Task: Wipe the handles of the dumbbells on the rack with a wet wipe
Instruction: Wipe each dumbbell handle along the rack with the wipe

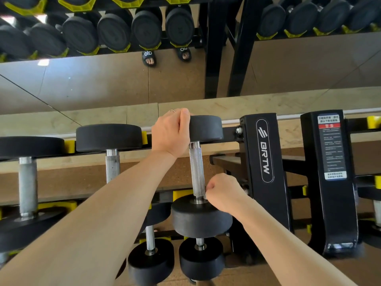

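Observation:
A black dumbbell with a knurled steel handle [196,170] lies across the top tier of the rack [266,153]. My left hand [171,132] grips its far head [206,127] from the left side. My right hand [223,194] is curled against the near end of the handle, just above the near head [202,218]. A small white bit of wet wipe [206,189] shows between its fingers and the steel; most of the wipe is hidden in the fist.
Two more dumbbells [112,162] [27,182] lie to the left on the same tier. Smaller ones [150,261] sit on the tier below. Black rack uprights [332,162] stand to the right. A mirror behind reflects racks and sandalled feet [148,57].

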A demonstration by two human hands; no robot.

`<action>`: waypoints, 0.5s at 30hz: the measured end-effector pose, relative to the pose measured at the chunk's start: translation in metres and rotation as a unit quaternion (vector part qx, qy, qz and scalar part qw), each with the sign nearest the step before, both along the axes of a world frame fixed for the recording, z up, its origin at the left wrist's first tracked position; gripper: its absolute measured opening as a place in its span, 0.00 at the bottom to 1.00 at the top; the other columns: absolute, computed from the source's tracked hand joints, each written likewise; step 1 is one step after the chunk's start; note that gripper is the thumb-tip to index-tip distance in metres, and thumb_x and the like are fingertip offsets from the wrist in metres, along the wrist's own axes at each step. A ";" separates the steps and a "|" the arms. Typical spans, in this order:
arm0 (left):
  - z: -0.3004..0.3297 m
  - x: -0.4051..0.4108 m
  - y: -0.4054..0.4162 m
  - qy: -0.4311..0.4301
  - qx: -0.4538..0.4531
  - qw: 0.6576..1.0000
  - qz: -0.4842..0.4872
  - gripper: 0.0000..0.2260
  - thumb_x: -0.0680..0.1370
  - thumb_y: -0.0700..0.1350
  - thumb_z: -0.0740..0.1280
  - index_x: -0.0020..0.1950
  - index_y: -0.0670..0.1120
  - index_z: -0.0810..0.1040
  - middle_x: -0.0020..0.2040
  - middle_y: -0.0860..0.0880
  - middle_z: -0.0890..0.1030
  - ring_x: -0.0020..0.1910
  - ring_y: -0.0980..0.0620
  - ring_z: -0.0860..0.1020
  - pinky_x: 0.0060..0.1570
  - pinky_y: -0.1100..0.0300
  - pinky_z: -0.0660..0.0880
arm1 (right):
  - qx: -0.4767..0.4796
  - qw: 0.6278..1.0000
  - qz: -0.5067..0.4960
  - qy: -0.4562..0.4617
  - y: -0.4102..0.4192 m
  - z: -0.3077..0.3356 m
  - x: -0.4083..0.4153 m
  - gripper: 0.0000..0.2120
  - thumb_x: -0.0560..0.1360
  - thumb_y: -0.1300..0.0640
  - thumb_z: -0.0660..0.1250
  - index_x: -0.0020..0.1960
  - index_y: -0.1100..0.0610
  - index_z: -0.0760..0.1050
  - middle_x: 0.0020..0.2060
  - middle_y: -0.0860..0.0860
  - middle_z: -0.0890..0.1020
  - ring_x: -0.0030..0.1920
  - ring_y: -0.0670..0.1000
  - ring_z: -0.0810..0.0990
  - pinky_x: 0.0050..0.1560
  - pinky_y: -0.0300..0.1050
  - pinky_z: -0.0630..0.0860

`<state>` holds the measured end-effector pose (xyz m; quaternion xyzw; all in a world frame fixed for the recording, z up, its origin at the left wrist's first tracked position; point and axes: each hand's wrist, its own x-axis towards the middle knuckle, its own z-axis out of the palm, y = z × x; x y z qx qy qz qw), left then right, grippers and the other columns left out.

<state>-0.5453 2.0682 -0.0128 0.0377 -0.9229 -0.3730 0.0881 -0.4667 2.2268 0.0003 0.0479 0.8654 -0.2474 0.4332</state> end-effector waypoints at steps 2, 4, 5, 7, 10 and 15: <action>0.004 -0.001 0.000 -0.022 -0.010 1.000 0.004 0.24 0.84 0.53 0.47 0.46 0.45 0.80 0.40 0.47 0.79 0.42 0.49 0.76 0.41 0.48 0.76 | 0.012 1.000 0.007 0.011 -0.001 0.003 0.003 0.02 0.74 0.61 0.65 0.43 0.59 0.74 0.33 0.50 0.73 0.31 0.47 0.72 0.26 0.36 0.66; 0.010 -0.001 0.001 -0.052 -0.028 0.998 0.008 0.23 0.85 0.51 0.47 0.44 0.43 0.76 0.39 0.45 0.78 0.42 0.47 0.75 0.42 0.46 0.75 | 0.002 0.999 0.025 0.041 -0.005 0.010 0.008 0.04 0.75 0.59 0.66 0.46 0.59 0.74 0.35 0.50 0.74 0.33 0.46 0.74 0.28 0.35 0.68; 0.013 -0.001 0.001 -0.061 -0.040 0.997 0.012 0.21 0.86 0.49 0.48 0.43 0.42 0.74 0.39 0.45 0.76 0.42 0.46 0.74 0.41 0.47 0.74 | -0.021 0.997 0.029 0.067 -0.009 0.014 0.009 0.06 0.76 0.58 0.65 0.48 0.61 0.76 0.38 0.50 0.77 0.37 0.47 0.77 0.32 0.35 0.72; 0.018 0.001 0.003 -0.071 -0.059 0.996 0.012 0.18 0.87 0.47 0.48 0.43 0.42 0.70 0.39 0.44 0.75 0.42 0.44 0.73 0.42 0.48 0.71 | -0.095 0.988 0.022 0.118 -0.020 0.023 0.013 0.08 0.77 0.59 0.64 0.51 0.57 0.81 0.48 0.50 0.82 0.47 0.46 0.79 0.45 0.35 0.75; 0.022 0.002 0.004 -0.088 -0.048 0.995 0.011 0.12 0.86 0.42 0.48 0.45 0.42 0.65 0.40 0.43 0.72 0.42 0.45 0.71 0.42 0.48 0.70 | -0.120 0.981 0.116 0.095 -0.028 0.028 0.018 0.11 0.78 0.62 0.61 0.53 0.56 0.82 0.54 0.51 0.82 0.54 0.49 0.79 0.52 0.36 0.71; 0.023 0.016 0.007 -0.133 0.012 0.990 0.034 0.14 0.87 0.46 0.52 0.70 0.44 0.68 0.66 0.42 0.72 0.62 0.44 0.71 0.61 0.50 0.74 | -0.001 0.976 0.200 0.080 -0.005 0.032 0.004 0.12 0.77 0.56 0.63 0.53 0.60 0.83 0.50 0.56 0.84 0.50 0.54 0.83 0.55 0.49 0.80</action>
